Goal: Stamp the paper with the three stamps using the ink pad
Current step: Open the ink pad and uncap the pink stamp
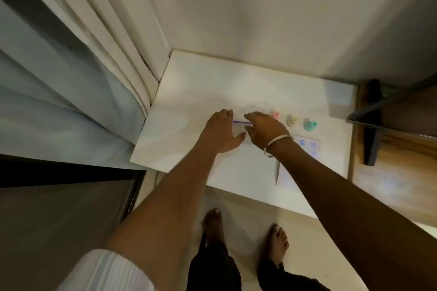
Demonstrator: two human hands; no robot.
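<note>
Both hands are out over the white table (189,92), and between them sits a thin purple edge (242,122), most likely the ink pad, though it's too blurred to be sure. The left hand (221,133) lies flat, fingers spread and loose, gripping nothing, its fingertips just left of that purple edge. The right hand (264,129), a metal bangle (276,145) on its wrist, curls its fingers over the edge's other end; whether they actually pinch it, I can't tell. Just beyond the right fingers stand the three stamps in a row: pink stamp (275,116), yellow stamp (292,120), green stamp (309,124). The paper (307,146), already showing blue marks, lies under the right wrist.
</note>
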